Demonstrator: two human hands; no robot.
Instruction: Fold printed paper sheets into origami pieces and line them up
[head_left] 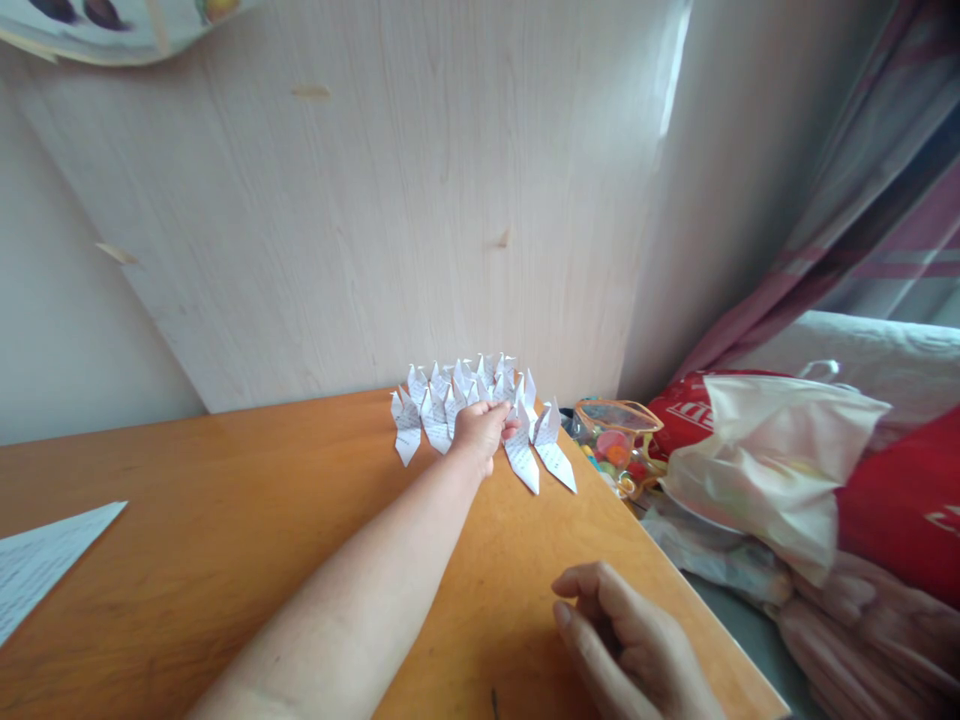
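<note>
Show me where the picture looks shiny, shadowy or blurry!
In the head view, a bright streak gleams on the wall; in the head view, shadow darkens the table beside the right hand; in the head view, writing on the paper birds is too blurry to read.

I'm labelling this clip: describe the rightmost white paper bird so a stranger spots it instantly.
On the brown table, find the folded white birds near the far right corner. The rightmost bird stands in the front row, right of the left hand. Its pointed front flap reaches farther right than any neighbour's.
</note>
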